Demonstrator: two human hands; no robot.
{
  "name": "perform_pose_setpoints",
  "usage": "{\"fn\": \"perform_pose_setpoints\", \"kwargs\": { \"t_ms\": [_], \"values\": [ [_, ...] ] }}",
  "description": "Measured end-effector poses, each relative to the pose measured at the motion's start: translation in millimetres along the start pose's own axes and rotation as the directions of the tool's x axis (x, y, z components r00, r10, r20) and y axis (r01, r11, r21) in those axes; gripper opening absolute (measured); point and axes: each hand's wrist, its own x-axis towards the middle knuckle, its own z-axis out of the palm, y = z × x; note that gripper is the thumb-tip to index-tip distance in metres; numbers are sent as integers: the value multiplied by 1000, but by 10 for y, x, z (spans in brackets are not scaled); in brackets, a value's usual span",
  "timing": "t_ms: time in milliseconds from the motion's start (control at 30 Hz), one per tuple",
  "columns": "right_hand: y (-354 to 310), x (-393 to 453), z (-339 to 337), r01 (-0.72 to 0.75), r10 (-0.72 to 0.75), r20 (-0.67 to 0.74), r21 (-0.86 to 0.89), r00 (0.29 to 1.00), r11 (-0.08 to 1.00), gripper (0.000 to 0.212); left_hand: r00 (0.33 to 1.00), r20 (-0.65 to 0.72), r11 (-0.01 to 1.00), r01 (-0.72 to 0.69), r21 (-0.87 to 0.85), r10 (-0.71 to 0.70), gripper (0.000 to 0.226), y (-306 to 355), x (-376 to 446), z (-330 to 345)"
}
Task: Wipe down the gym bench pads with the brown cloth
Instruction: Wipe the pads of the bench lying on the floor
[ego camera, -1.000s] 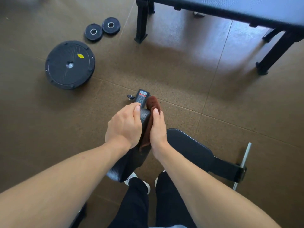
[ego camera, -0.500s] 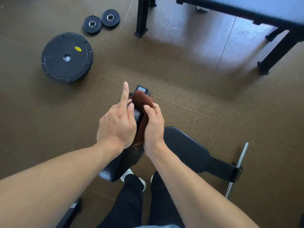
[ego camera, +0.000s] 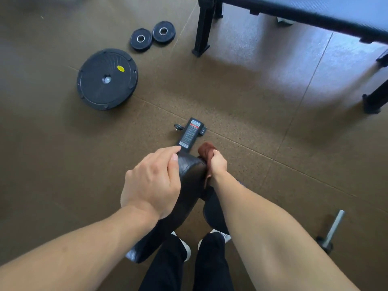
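Note:
A black padded bench back (ego camera: 190, 181) stands tilted up in front of me, its top edge near the middle of the view. My left hand (ego camera: 153, 181) grips the pad's left side, thumb on the top edge. My right hand (ego camera: 217, 163) presses the bunched brown cloth (ego camera: 206, 149) against the pad's right edge near the top. Beyond the pad's top, the bench frame's end with a warning label (ego camera: 191, 133) shows. A second black pad (ego camera: 212, 211) lies lower right, mostly hidden by my right forearm.
A large black weight plate (ego camera: 107, 79) and two small plates (ego camera: 152, 36) lie on the brown rubber floor at upper left. A dark bench on black legs (ego camera: 202, 28) spans the top right. A metal bar (ego camera: 333, 229) lies lower right. My shoes (ego camera: 186, 246) are below.
My right hand with the cloth has slid from the pad's top over to its right edge. My left hand's raised finger has come down and the hand grips the pad again.

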Motion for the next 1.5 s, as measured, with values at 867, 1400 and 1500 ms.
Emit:
{"fn": "perform_pose_setpoints", "kwargs": {
  "t_ms": [867,1400,1500],
  "values": [
    [948,-1429,350,202,-162,-144,334,976,921,57,998,47,997,-45,-70,48,33,-58,26,-28],
    [959,-2381,1033,477,-795,-299,-669,528,569,57,939,306,836,292,-464,-158,32,-2677,-1033,-83],
    [550,-2248,977,420,-797,-263,-737,543,529,55,943,303,856,269,-442,-140,28,-2869,-1141,-101]
  ]
}}
